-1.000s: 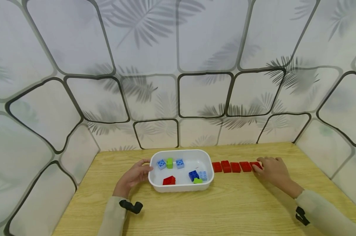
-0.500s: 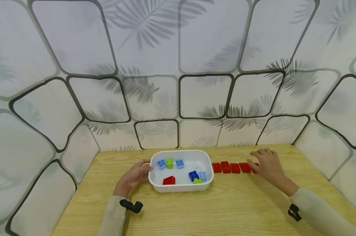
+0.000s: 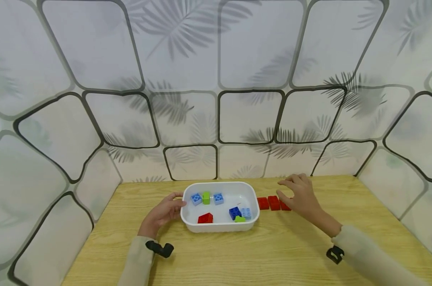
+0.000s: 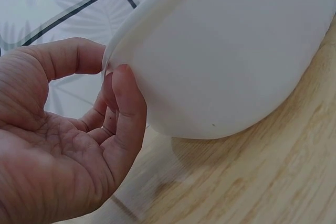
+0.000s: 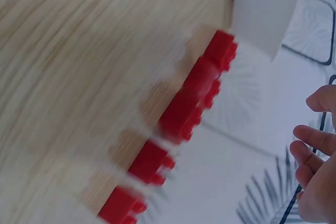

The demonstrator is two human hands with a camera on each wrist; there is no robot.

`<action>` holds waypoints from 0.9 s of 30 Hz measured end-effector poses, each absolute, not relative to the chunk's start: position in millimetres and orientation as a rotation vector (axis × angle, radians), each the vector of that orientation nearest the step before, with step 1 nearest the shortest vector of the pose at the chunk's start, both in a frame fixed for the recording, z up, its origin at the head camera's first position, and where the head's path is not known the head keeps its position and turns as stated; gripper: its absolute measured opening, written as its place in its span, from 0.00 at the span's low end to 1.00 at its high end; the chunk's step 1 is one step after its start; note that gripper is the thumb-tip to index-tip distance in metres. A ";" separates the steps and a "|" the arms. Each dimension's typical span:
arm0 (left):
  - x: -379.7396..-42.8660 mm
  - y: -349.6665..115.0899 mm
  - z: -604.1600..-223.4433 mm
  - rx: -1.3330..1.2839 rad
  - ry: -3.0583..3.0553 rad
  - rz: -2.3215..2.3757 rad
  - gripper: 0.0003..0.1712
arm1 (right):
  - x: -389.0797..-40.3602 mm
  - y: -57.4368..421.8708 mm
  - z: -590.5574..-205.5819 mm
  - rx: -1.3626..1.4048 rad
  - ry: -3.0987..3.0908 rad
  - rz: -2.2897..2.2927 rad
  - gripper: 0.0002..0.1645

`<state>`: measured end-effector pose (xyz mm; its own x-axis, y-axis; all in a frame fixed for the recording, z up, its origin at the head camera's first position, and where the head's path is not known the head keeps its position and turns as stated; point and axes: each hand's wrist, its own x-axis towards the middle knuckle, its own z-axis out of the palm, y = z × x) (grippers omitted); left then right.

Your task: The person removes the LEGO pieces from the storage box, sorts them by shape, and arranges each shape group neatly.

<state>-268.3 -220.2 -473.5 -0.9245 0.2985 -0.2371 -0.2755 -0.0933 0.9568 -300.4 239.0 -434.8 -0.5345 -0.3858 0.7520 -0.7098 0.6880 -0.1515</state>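
Note:
My left hand point(image 3: 163, 212) pinches the left rim of a white plastic tray point(image 3: 217, 227). The left wrist view shows the tray's outer wall point(image 4: 220, 61) beside the thumb and fingers. Inside the tray lie several toy building bricks: a red brick point(image 3: 205, 218), a dark blue brick point(image 3: 234, 213), light blue ones such as this brick point(image 3: 218, 198), and green ones such as this brick point(image 3: 206, 198). Over the row of red bricks point(image 3: 274, 203) hovers my right hand point(image 3: 301, 198), thumb and fingers apart, holding nothing. It hides the row's right part in the head view.
The row of red bricks point(image 5: 178, 114) runs right from the tray's right end along the wooden table point(image 3: 237, 258). A patterned cloth wall point(image 3: 249, 115) stands behind the table and on both sides.
My right hand has let go of the rightmost red brick, lifted and moved left over the row. The left hand and the tray have stayed in place.

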 end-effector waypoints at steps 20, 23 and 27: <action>-269.5 -220.3 -474.1 0.012 1.815 2.063 0.28 | -278.7 109.7 -420.0 1.240 -2.400 0.683 0.22; -269.4 -220.5 -474.5 0.017 1.818 2.064 0.29 | -278.1 96.3 -421.5 1.273 -2.452 0.658 0.22; -270.0 -220.7 -475.0 0.017 1.824 2.061 0.30 | -279.7 83.1 -424.7 1.296 -2.506 0.683 0.25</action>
